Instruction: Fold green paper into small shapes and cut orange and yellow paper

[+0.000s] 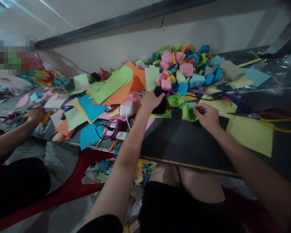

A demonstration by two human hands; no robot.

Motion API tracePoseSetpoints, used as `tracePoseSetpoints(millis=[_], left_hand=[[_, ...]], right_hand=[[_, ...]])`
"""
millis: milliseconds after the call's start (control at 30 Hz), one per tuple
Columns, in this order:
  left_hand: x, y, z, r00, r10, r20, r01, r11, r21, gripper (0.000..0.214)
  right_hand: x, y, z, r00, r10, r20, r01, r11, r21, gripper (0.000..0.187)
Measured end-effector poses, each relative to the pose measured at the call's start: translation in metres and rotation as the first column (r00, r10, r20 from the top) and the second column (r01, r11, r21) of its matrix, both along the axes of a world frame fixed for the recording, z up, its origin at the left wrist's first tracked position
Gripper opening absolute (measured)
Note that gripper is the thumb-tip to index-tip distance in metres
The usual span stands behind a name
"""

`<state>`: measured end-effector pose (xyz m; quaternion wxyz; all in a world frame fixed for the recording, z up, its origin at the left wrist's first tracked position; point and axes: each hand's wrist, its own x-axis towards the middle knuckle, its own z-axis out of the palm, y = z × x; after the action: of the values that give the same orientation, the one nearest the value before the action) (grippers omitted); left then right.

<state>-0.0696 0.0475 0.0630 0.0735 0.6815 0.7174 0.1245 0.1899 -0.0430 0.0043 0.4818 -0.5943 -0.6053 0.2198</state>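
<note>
My left hand [150, 101] rests at the left edge of a dark phone [162, 106], with a finger reaching over its screen; its fingers look apart, and part of them is hidden. The phone lies on the table on top of a green sheet. My right hand [208, 117] is closed, its fingertips pinching the edge of a small folded green piece [189, 113], which looks like foam or thick paper. Something dark shows between those fingers, too small to make out. Another green shaped piece [175, 101] sits between the phone and the held one.
Behind are heaped pink, blue, green and orange folded pieces [186, 69]. Coloured sheets [111, 84], a white charger [126, 108] and a purple power strip [114, 128] lie leftward. Scissors [278, 119] and a blue glue gun [229, 96] lie right. Another person's hand [36, 114] works far left.
</note>
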Motion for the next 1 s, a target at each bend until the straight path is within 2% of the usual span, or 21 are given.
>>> tracePoseSetpoints(millis=[67,133,200,233,300,400,467,533,567,600,633,700,733,800,867,1000], left_hand=[[-0.022,0.002,0.0,0.986,-0.166,0.026,0.162,0.98,0.118,0.043],[-0.043,0.007,-0.004,0.931,-0.363,0.023,0.353,0.917,0.187,0.051],[-0.056,0.015,-0.01,0.872,-0.49,0.017,0.478,0.858,0.188,0.056],[-0.06,0.019,-0.013,0.859,-0.512,0.017,0.501,0.848,0.175,0.056],[-0.061,0.027,-0.016,0.887,-0.461,0.014,0.454,0.877,0.159,0.056],[-0.05,0.031,-0.01,0.976,-0.217,0.011,0.209,0.952,0.223,0.058],[-0.033,0.023,-0.003,0.995,-0.087,0.037,0.072,0.951,0.299,0.053],[-0.008,0.003,0.001,0.993,-0.098,0.065,0.068,0.93,0.361,0.044],[0.007,-0.009,0.0,0.983,-0.172,0.069,0.132,0.91,0.394,0.042],[0.022,-0.023,-0.003,0.95,-0.307,0.053,0.259,0.873,0.414,0.041],[0.037,-0.036,-0.009,0.891,-0.452,0.033,0.398,0.815,0.422,0.039],[0.063,-0.058,-0.024,0.705,-0.709,-0.008,0.65,0.642,0.407,0.035],[0.073,-0.065,-0.033,0.632,-0.775,-0.021,0.713,0.571,0.408,0.034],[0.083,-0.072,-0.046,0.547,-0.836,-0.051,0.771,0.479,0.42,0.034],[0.084,-0.072,-0.055,0.537,-0.84,-0.075,0.776,0.457,0.435,0.035],[0.077,-0.065,-0.059,0.563,-0.821,-0.095,0.759,0.467,0.454,0.035]], right_hand=[[0.0,-0.001,0.001,1.0,-0.006,-0.006,0.006,1.0,0.005,0.018],[0.0,-0.001,0.001,1.0,-0.005,-0.011,0.005,1.0,0.007,0.018],[0.0,-0.001,0.001,1.0,0.001,-0.01,-0.001,1.0,0.001,0.019],[0.0,0.0,0.001,1.0,0.005,-0.005,-0.005,1.0,-0.003,0.019],[0.001,0.0,0.001,1.0,0.004,0.012,-0.004,1.0,-0.004,0.018],[0.001,0.0,0.0,1.0,-0.003,0.022,0.003,1.0,0.0,0.017],[0.001,0.0,0.0,1.0,0.002,0.019,-0.002,1.0,-0.005,0.017],[0.002,0.0,0.0,1.0,0.006,0.02,-0.006,1.0,-0.012,0.017],[0.002,0.001,0.0,1.0,0.002,0.025,-0.002,1.0,-0.015,0.017],[0.003,0.001,0.0,0.999,-0.001,0.033,0.002,1.0,-0.018,0.017],[0.004,0.002,0.0,0.999,-0.001,0.044,0.002,1.0,-0.021,0.016],[0.007,0.003,0.0,0.997,0.008,0.081,-0.006,1.0,-0.025,0.016],[0.009,0.003,0.0,0.994,0.012,0.104,-0.01,1.0,-0.026,0.015],[0.012,0.004,0.0,0.99,0.004,0.141,-0.001,1.0,-0.021,0.015],[0.014,0.005,0.001,0.987,-0.014,0.16,0.018,1.0,-0.024,0.014],[0.012,0.006,0.001,0.983,-0.011,0.183,0.019,0.999,-0.039,0.013]])
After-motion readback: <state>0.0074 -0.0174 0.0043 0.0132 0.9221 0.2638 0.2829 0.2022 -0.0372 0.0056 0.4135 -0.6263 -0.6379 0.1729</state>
